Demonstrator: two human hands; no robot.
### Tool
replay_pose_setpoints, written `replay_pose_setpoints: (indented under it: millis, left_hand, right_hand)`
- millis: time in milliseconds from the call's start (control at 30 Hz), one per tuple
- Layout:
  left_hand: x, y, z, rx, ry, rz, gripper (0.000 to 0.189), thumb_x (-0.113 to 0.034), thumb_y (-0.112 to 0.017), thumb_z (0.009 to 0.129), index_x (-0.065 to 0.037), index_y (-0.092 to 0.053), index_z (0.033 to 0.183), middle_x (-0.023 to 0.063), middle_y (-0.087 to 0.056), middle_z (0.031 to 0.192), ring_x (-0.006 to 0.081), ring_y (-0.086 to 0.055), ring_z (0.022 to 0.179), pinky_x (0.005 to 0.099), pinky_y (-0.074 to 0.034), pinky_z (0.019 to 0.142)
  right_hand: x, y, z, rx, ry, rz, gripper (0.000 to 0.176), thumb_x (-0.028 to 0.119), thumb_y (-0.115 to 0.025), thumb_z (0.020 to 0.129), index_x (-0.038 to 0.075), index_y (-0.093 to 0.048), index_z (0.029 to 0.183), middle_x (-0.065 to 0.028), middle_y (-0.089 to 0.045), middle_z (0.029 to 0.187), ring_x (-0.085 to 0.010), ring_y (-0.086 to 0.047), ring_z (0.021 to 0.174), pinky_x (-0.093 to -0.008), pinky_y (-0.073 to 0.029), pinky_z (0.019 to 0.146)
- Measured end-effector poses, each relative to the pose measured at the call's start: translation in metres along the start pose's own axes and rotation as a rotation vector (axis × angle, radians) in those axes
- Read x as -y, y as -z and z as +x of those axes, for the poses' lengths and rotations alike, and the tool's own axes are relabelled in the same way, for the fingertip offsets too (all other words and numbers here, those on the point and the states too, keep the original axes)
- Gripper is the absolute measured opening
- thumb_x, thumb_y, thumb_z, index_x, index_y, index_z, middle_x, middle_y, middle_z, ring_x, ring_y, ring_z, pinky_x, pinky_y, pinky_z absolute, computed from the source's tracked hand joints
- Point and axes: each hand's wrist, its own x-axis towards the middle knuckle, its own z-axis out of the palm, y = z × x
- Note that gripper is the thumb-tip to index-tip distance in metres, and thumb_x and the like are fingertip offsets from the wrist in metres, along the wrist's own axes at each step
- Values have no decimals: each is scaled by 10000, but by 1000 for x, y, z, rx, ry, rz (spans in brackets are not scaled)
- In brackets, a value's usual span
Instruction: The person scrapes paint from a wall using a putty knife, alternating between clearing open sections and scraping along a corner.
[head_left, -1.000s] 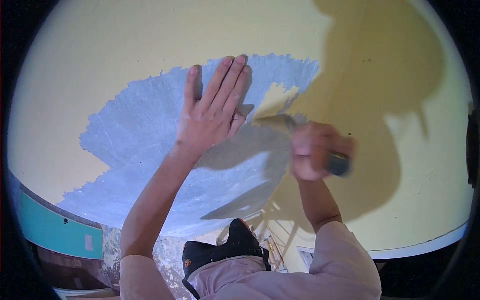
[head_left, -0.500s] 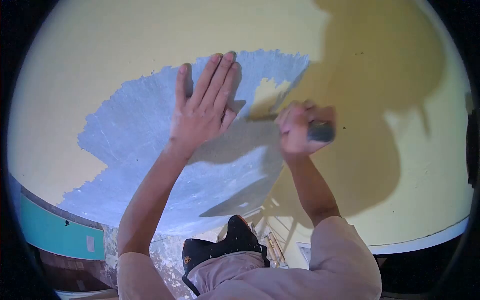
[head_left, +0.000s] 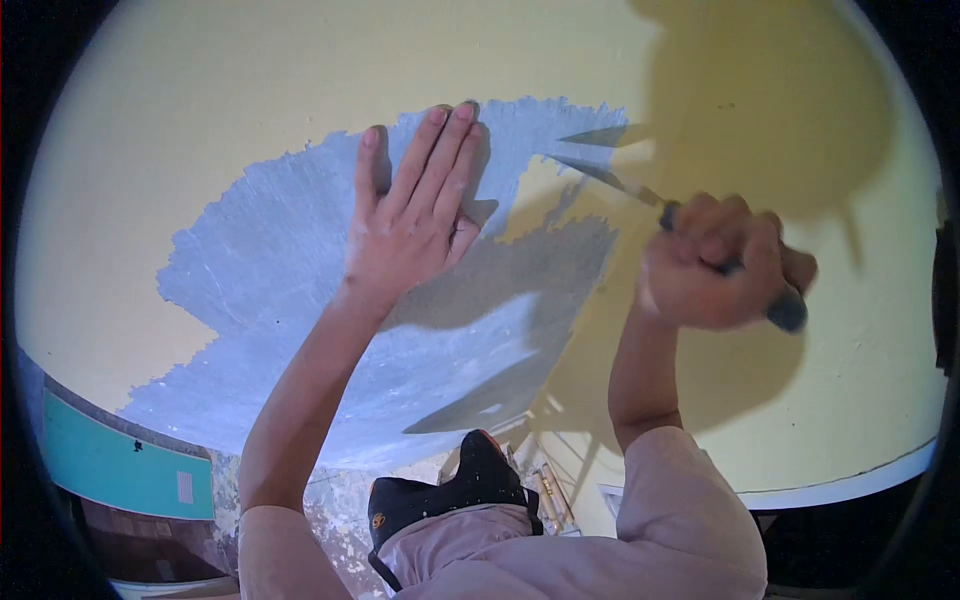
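My left hand [head_left: 410, 220] lies on the wall over a bare grey patch [head_left: 270, 250], fingers stretched out and fingertips near the patch's upper jagged edge. To its right, my right hand [head_left: 725, 260] is wrapped round the dark handle of a scraper [head_left: 610, 182]. The scraper's thin blade points up and left, its tip by a remaining tongue of yellow paint [head_left: 530, 195] inside the grey area. A shadow of the blade falls just above it. Yellow paint [head_left: 200, 120] surrounds the patch.
A teal panel [head_left: 120, 460] stands at lower left. Below me is a paint-spotted floor [head_left: 345, 530], with several wooden sticks [head_left: 552, 495] near the wall's foot. A white strip [head_left: 840, 482] runs along the lower right edge. My own shadow darkens the wall's right side.
My right hand has moved to the right, away from the left hand, and the scraper's blade now shows clearly. My left hand stays nearly where it was on the wall.
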Motion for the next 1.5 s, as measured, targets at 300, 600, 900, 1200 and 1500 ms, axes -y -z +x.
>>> replay_pose_setpoints:
  millis: [300,600,900,1200,1500]
  left_hand:
    - [1,-1,3,-46,10,-7,628,-226,-438,740,-90,-405,1352,18,-349,1447,157,-317,1339,539,-137,1097]
    - [-3,-2,2,-47,24,-20,612,-240,-436,765,-81,-400,1356,27,-344,1450,163,-310,1343,538,-135,1096]
    - [-2,-3,1,-33,25,-28,612,-244,-450,765,-81,-406,1353,30,-338,1453,167,-299,1350,546,-131,1093]
    - [-3,-2,2,-41,30,-23,622,-223,-447,742,-81,-413,1347,26,-340,1453,165,-307,1346,546,-136,1093]
    - [-2,-4,2,-67,18,-14,619,-219,-442,741,-74,-419,1342,25,-346,1449,164,-312,1342,545,-127,1097]
  right_hand:
    - [17,-4,29,15,-115,-88,249,-126,-487,761,85,-354,750,-24,-369,467,-94,-363,342,-263,-306,312]
    - [0,-3,33,-16,-130,-311,233,-42,-492,742,95,-305,728,-15,-309,453,-101,-272,337,-267,-239,311]
    - [-25,15,39,-12,-229,-417,217,11,-497,773,100,-317,689,-8,-313,466,-95,-289,340,-276,-242,324]
    - [-36,28,2,11,-510,-236,173,170,-467,850,80,-395,722,-5,-385,481,-111,-393,377,-258,-298,337]
    - [-23,3,18,81,-169,-305,211,-40,-532,711,90,-384,784,-39,-428,500,-126,-394,342,-252,-344,344]
